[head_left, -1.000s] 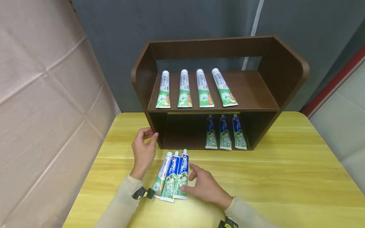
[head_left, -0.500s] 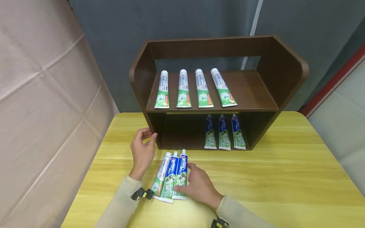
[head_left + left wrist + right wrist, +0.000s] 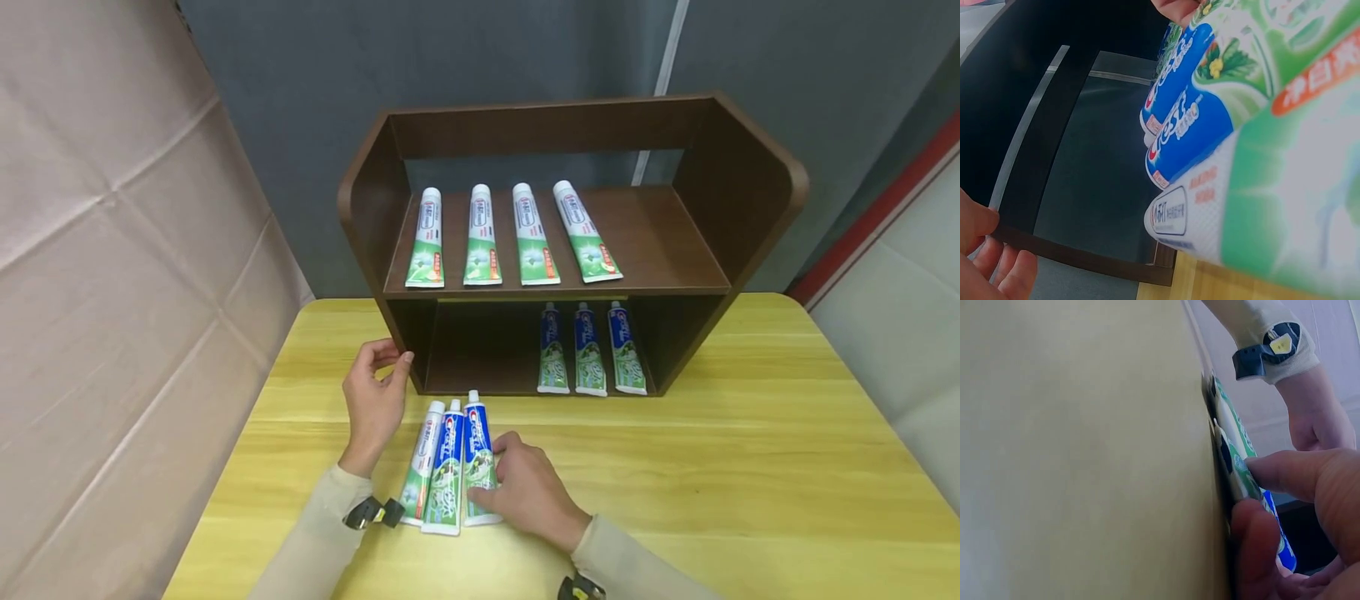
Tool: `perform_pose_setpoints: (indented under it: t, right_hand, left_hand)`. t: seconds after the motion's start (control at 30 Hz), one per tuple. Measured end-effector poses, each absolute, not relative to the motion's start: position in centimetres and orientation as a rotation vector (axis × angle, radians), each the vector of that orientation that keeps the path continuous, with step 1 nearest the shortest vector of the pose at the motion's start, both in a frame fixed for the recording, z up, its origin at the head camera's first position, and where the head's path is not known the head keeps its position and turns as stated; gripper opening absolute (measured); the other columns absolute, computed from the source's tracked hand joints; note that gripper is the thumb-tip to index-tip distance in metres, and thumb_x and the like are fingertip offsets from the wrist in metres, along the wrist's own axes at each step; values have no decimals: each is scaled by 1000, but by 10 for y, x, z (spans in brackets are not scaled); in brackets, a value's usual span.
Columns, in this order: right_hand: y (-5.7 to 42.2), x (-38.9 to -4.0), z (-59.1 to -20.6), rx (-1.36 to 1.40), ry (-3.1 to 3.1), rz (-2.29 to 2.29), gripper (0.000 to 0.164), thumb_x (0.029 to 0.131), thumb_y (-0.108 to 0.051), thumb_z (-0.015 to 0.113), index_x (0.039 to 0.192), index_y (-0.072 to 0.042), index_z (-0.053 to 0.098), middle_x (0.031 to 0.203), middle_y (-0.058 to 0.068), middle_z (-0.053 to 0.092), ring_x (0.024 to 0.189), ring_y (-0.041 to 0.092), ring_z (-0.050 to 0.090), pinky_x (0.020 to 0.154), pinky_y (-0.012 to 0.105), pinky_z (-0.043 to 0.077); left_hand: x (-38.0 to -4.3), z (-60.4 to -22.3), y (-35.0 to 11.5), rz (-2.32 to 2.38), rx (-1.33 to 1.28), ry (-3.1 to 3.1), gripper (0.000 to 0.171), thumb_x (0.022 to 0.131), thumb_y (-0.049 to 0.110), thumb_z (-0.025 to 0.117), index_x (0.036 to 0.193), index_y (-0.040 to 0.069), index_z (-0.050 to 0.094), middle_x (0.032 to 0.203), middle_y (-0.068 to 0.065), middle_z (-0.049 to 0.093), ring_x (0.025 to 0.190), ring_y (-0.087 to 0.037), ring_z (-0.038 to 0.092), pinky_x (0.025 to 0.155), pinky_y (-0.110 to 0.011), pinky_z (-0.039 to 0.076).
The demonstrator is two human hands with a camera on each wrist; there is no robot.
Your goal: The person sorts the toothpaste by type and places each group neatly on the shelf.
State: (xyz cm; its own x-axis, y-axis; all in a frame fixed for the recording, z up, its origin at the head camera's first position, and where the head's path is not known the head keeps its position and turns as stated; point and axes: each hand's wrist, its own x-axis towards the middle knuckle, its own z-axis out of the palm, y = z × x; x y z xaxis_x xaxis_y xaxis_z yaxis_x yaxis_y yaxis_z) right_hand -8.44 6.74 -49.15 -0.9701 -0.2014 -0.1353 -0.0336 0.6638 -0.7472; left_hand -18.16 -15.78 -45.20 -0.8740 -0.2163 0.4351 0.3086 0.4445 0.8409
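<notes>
My right hand (image 3: 534,487) pinches the rightmost blue-and-green toothpaste tube (image 3: 477,446) by its lower right side, thumb on top. In the right wrist view, the fingers (image 3: 1257,540) lie at the edge of that tube, close to the tabletop. Left of it lie another blue-and-green tube (image 3: 447,467) and a white-and-green tube (image 3: 424,458), side by side. My left hand (image 3: 375,400) grips the front edge of the dark brown shelf (image 3: 411,367) at its left side panel. The left wrist view shows thumb and fingertips at that panel.
On the upper shelf board (image 3: 660,242) lie several white-and-green tubes (image 3: 481,237). Three blue-and-green tubes (image 3: 590,350) lie at the right of the lower compartment. The shelf stands on a yellow wooden table (image 3: 712,483). A pale cloth wall (image 3: 127,275) rises on the left.
My right hand has closed on the rightmost tube from the right. That tube has turned and come apart from the one beside it at the bottom. The left hand stays at the shelf.
</notes>
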Motion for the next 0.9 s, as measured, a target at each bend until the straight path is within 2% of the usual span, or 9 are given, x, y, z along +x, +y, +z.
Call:
perform_pose_setpoints:
  t: [0.07,0.13,0.23,0.33,0.43,0.53,0.67,0.73,0.9]
  right_hand:
    - [69,-84,-491,-194,2669,-1193,76,79,-40,92,134,1,59,72,-7,60,63,11,53,56,26,44]
    - [72,-84,-491,-207,2651,-1211,75,81,-39,91,136,-1,56,71,-7,60,61,10,53,55,26,44]
    - [78,-84,-491,-248,2590,-1288,69,85,-36,89,137,-7,53,73,-6,62,62,12,55,56,27,46]
    - [84,-83,-492,-286,2509,-1377,54,88,-32,88,129,-16,56,74,-4,63,60,13,57,52,27,47]
    - [89,-83,-490,-339,2448,-1428,40,90,-27,86,122,-20,62,75,-3,65,56,13,60,49,27,50]
    - [93,-83,-490,-391,2378,-1488,31,92,-20,84,118,-18,69,79,-2,69,55,15,64,49,29,55]
    - [98,-83,-492,-436,2292,-1551,27,92,-14,83,116,-14,73,82,0,72,57,18,68,51,30,59]
    - [100,-83,-492,-446,2260,-1568,26,91,-13,84,114,-12,75,80,1,72,56,20,69,52,31,60]
    - [103,-81,-493,-463,2222,-1593,24,90,-14,84,113,-12,77,77,3,72,57,21,70,54,32,62]
  left_hand:
    - [-181,-452,-157,-1435,-75,-2211,25,100,18,75,120,6,68,110,-7,72,104,-20,71,87,-41,65]
    - [-181,-452,-157,-1436,-73,-2211,25,100,18,75,120,6,68,110,-8,72,104,-20,71,87,-41,65]
    - [-181,-452,-157,-1432,-70,-2216,25,100,18,75,120,6,68,110,-7,72,104,-20,71,86,-33,65]
    - [-181,-452,-156,-1429,-72,-2216,25,100,18,75,121,6,68,110,-8,72,104,-20,71,84,-23,62]
    - [-182,-451,-156,-1430,-73,-2212,25,100,18,75,121,6,68,110,-8,72,104,-20,71,84,-23,62]
    - [-182,-451,-157,-1433,-70,-2210,25,100,18,75,121,6,67,111,-8,72,104,-20,70,84,-20,61]
    - [-182,-452,-157,-1443,-74,-2205,25,100,17,75,121,6,67,111,-9,72,104,-21,70,82,-12,58]
    - [-182,-452,-156,-1447,-78,-2203,25,100,17,75,121,5,67,111,-9,72,104,-22,70,82,-12,58]
    - [-182,-452,-157,-1438,-68,-2212,25,100,16,75,121,6,67,111,-9,71,104,-20,70,85,-22,62]
